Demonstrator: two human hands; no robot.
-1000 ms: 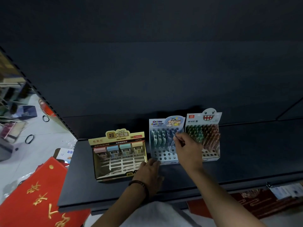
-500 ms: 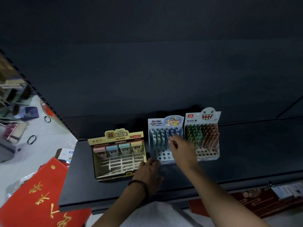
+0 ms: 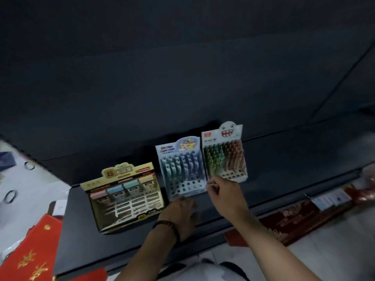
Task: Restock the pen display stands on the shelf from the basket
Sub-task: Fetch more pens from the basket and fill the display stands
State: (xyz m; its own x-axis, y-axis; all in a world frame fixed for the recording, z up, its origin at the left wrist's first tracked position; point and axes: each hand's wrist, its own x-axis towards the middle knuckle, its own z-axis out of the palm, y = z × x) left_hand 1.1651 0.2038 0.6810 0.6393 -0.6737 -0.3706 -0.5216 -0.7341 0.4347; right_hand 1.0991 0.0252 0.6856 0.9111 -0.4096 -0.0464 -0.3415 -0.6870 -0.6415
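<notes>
A dark shelf [image 3: 284, 159] runs across the view under a dim blue-grey back panel, with pale floor showing at the left and a red sheet with gold characters [image 3: 30, 258] lying below the shelf's front corner. Three displays stand in a row on the shelf: a yellow-topped box of erasers [image 3: 123, 197] at the left, a blue cartoon pen stand [image 3: 182, 169] in the middle, and a white pen stand with a toothy ghost face [image 3: 223, 153] at the right, the last two just beside each other. The blue stand holds pale blue pens in its rear rows, while its front rows of holes are bare; the ghost stand is packed with green and brown pens except for its front row. The left hand [image 3: 182, 213], a dark bead bracelet [image 3: 168, 228] on its wrist, rests flat on the shelf with its fingers touching the front edge of the blue stand. The right hand [image 3: 225, 193] hovers at the gap between the two stands' front corners, thumb and forefinger pinched together on a thin object too small to identify. The basket is outside the view
</notes>
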